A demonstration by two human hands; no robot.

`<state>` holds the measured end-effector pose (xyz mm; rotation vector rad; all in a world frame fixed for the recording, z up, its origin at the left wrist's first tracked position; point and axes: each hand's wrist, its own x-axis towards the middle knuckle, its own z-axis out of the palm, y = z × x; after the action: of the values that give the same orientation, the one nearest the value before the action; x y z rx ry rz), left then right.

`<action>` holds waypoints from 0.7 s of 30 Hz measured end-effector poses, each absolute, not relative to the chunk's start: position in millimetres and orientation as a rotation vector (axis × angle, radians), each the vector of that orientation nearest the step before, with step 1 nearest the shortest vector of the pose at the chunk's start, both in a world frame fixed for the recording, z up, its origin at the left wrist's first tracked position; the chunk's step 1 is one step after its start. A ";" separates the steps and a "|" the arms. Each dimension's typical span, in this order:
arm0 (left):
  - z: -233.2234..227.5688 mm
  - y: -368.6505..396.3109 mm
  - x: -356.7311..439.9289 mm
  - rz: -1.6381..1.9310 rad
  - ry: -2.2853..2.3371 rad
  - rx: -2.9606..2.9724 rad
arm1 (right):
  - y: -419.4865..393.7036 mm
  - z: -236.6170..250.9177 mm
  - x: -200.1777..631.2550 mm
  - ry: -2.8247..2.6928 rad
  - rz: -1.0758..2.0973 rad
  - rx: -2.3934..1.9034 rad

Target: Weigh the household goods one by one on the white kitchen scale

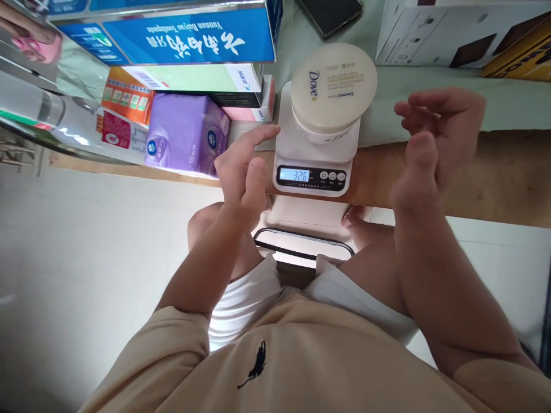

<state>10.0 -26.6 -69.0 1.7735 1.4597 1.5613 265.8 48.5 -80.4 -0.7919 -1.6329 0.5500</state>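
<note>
Now cream jar [333, 86] on scale [316, 155], hands [245, 166] clear.

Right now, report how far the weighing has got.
Done: the Dove jar sits on the scale, whose display reads 326. In hand: nothing; left hand and right hand hover open beside it. Left: the jar is not yet off the scale.

We see a round cream jar [332, 92] with a flat lid sitting upright on a small white scale [316, 155]. The scale's little screen glows blue with numbers.
</note>
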 end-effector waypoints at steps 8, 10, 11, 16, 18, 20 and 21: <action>-66.6 -13.7 29.1 1.623 1.388 1.811 | 55.9 -77.7 241.9 -1.481 0.405 -0.699; -67.1 -13.8 31.8 1.588 1.408 1.767 | 57.9 -68.8 232.7 -1.434 0.377 -0.695; -66.9 -16.9 33.4 1.572 1.422 1.748 | 58.3 -63.7 226.9 -1.415 0.360 -0.684; -57.7 -49.0 42.1 1.541 1.492 1.663 | 49.5 -45.6 186.7 -1.219 0.269 -0.627; -49.5 -57.8 42.9 1.520 1.518 1.642 | 43.7 -43.9 174.6 -1.185 0.289 -0.640; -40.2 -58.7 41.4 1.507 1.527 1.638 | 40.6 -44.3 172.1 -1.168 0.288 -0.582; -35.8 -56.1 40.1 1.513 1.521 1.641 | 40.3 -45.0 175.0 -1.161 0.286 -0.538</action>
<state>40.1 -56.1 -35.8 1.6406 1.5210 1.5128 175.0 40.3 -45.0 -0.5381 -1.1611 0.2855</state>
